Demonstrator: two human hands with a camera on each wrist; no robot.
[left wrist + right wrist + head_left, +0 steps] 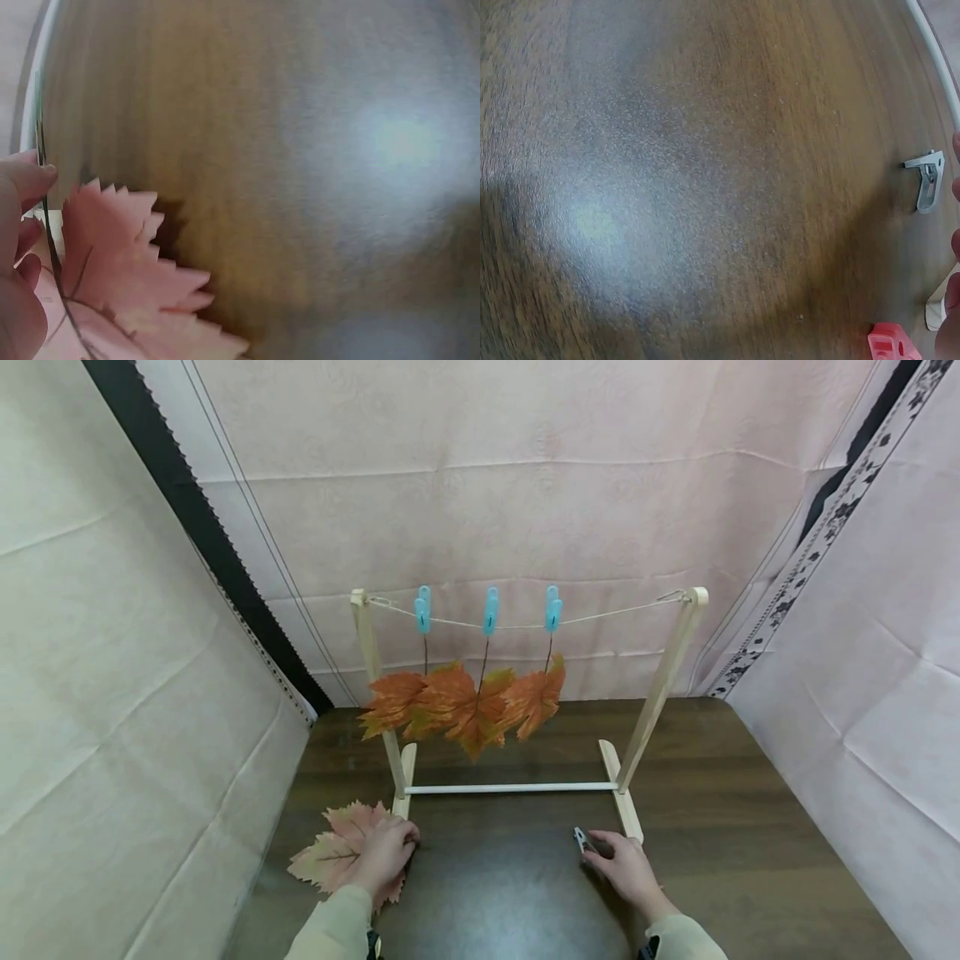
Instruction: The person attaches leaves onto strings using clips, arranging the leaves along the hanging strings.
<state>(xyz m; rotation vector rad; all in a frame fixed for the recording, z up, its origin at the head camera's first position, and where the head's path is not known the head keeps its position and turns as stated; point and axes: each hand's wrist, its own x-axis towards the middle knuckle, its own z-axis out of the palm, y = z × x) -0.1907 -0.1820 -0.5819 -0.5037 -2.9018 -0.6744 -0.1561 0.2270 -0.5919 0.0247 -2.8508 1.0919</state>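
Note:
My left hand (pixel 386 853) pinches the thin stem (pixel 45 184) of a pink-and-cream maple leaf (pixel 337 852) at the left of the table. The leaf's toothed pink edge (pixel 127 262) fills the lower left wrist view. On the right, my right hand (pixel 622 867) has its thumb and fingers spread around a small grey clothespin (pixel 581 840). The right wrist view shows the grey clothespin (pixel 928 180) whole, just apart from the fingertips (pixel 956 244). A red clothespin (pixel 892 343) lies near that hand.
A wooden frame (pixel 663 693) stands behind the hands, joined low by a white rod (pixel 510 788). Along its string (pixel 600 617), blue clothespins (pixel 491 610) hold orange maple leaves (pixel 468 702) by their stems. Pale cloth walls (pixel 525 510) surround the brown table (pixel 510 877).

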